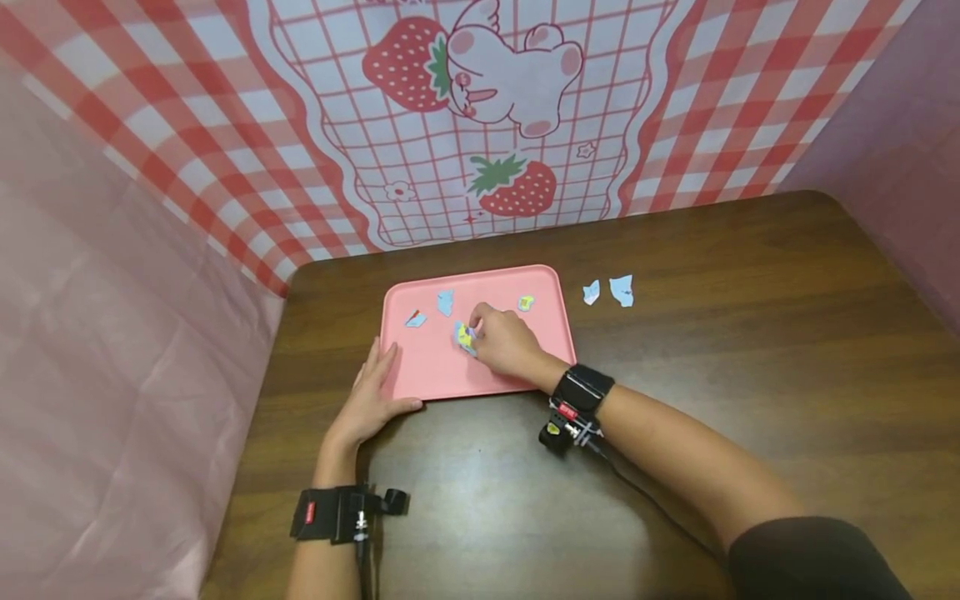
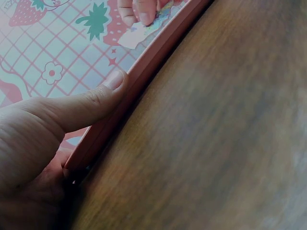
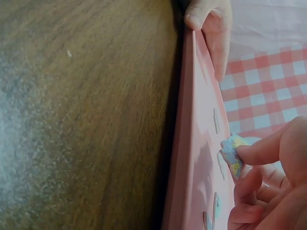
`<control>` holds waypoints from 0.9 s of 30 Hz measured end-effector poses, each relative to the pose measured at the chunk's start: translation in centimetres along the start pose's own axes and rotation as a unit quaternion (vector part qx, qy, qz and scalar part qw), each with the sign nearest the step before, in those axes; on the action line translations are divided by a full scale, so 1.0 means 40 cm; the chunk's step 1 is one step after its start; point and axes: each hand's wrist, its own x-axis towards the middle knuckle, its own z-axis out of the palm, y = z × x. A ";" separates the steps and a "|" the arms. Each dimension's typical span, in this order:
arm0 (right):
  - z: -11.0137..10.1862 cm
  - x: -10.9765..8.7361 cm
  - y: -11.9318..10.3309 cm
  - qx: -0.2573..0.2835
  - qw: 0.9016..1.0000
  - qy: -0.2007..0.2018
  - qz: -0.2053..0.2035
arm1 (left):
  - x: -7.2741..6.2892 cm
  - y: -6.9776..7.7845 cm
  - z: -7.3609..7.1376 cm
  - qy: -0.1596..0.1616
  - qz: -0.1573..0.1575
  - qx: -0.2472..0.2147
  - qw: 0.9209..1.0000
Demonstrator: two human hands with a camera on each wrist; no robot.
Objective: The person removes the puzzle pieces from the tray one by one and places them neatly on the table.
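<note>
A pink tray [image 1: 420,379] lies on the table. My right hand [image 1: 507,342] is over its middle, thumb and fingers pinching a torn-looking blue-and-yellow paper piece [image 3: 232,154]. In the head view this piece sits just left of the fingertips. My left hand [image 1: 367,404] rests at the tray's near left corner, its fingers over the left rim and its straight thumb [image 2: 93,103] along the front rim. Inside the tray lie a blue piece with a red mark [image 1: 416,319], a plain light-blue piece [image 1: 446,302] and a small yellow-and-blue piece [image 1: 526,302].
Two more light-blue paper pieces lie on the table right of the tray, a smaller one [image 1: 592,292] and a larger one [image 1: 622,290]. A red-and-white checked cloth with strawberries [image 1: 517,187] hangs behind the brown wooden table [image 1: 735,333]. Pink cloth [image 1: 112,333] hangs at the left.
</note>
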 end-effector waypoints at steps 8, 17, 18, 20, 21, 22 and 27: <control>-0.008 -0.007 0.013 0.040 0.999 0.020 -0.015 | 0.000 0.001 0.000 0.000 -0.002 0.001 1.000; -0.014 -0.010 0.029 0.067 0.998 0.021 -0.003 | 0.000 -0.002 0.001 0.002 -0.003 -0.002 1.000; -0.015 -0.011 0.030 0.070 0.997 0.022 -0.002 | 0.000 -0.003 0.001 0.002 -0.004 -0.003 1.000; -0.016 -0.012 0.032 0.073 0.997 0.024 -0.001 | -0.001 -0.002 0.000 0.002 -0.005 -0.003 1.000; -0.017 -0.012 0.033 0.074 0.997 0.025 -0.002 | -0.001 -0.001 0.000 0.002 -0.006 -0.004 1.000; -0.017 -0.012 0.035 0.074 0.997 0.025 -0.002 | -0.001 -0.001 0.000 0.002 -0.006 -0.004 1.000; -0.018 -0.010 0.043 0.080 0.996 0.026 0.000 | -0.001 -0.001 -0.001 0.000 -0.007 -0.003 1.000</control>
